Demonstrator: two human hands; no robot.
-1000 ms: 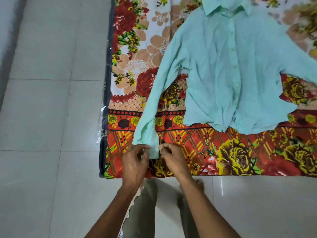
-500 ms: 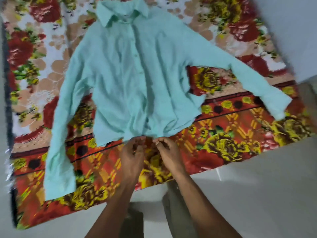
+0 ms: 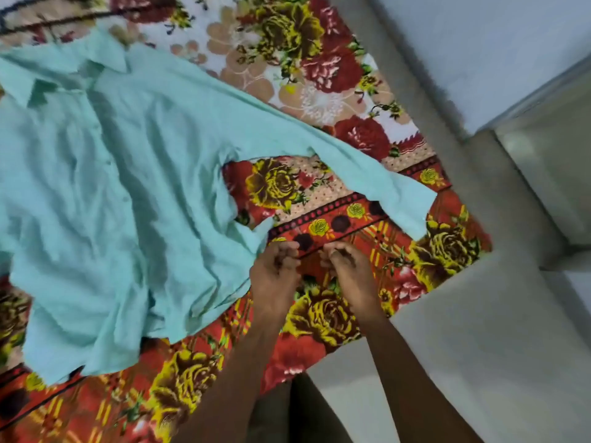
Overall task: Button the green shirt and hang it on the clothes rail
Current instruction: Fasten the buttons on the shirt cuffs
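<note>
The green shirt (image 3: pixel 121 199) lies face up and spread out on a floral bedsheet (image 3: pixel 323 318), collar at the upper left. Its front placket (image 3: pixel 105 161) is blurred, so I cannot tell how far it is buttoned. The shirt's right-hand sleeve runs out to a cuff (image 3: pixel 412 209) near the sheet's right edge. My left hand (image 3: pixel 275 273) hovers just right of the shirt's side hem, fingers curled, with nothing seen in them. My right hand (image 3: pixel 350 271) is beside it over the bare sheet, below and left of the cuff, fingers curled and holding nothing. No clothes rail is in view.
The mattress under the sheet ends at a corner at the right (image 3: pixel 479 247). Pale tiled floor (image 3: pixel 479 346) lies below and to the right, and a wall (image 3: pixel 479 43) rises at the upper right. My legs stand at the bottom edge.
The view has swung right along the shirt. My hands left the left cuff, passed the bottom hem, and now sit past the hem, close to the right cuff.
</note>
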